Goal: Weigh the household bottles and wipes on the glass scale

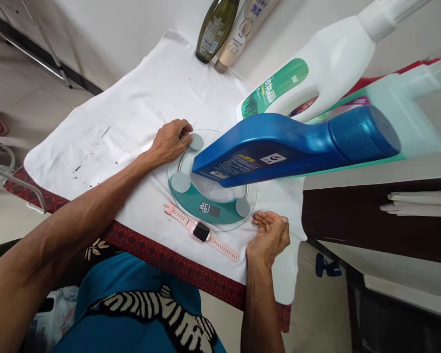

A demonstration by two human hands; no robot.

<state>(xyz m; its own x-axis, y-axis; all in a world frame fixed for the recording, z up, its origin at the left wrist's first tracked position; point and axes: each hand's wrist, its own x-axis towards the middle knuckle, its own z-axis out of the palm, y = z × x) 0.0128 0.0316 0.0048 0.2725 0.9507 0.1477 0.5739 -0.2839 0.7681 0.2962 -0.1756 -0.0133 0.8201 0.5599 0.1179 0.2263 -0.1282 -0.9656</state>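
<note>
A round glass bathroom scale (191, 200) with a green band, grey round pads and a small lit display (209, 209) lies on the white cloth. A blue bottle (279, 147) with a ribbed cap stands on it, hiding much of the glass. My left hand (172, 140) has its bent fingers on the scale's far-left rim, beside a grey pad. Close to the right rim, my right hand (269, 235) is half cupped with nothing visible in it; whether its fingertips touch the glass is unclear. A pink-strapped smartwatch (201, 232) lies stretched out in front of the scale.
Behind the blue bottle stand a white detergent bottle (338, 54) and a pale green bottle (385, 98), partly hidden. A dark green bottle (216, 29) and a beige tube (238, 41) stand by the wall. The table's red patterned edge (176, 272) runs near my body.
</note>
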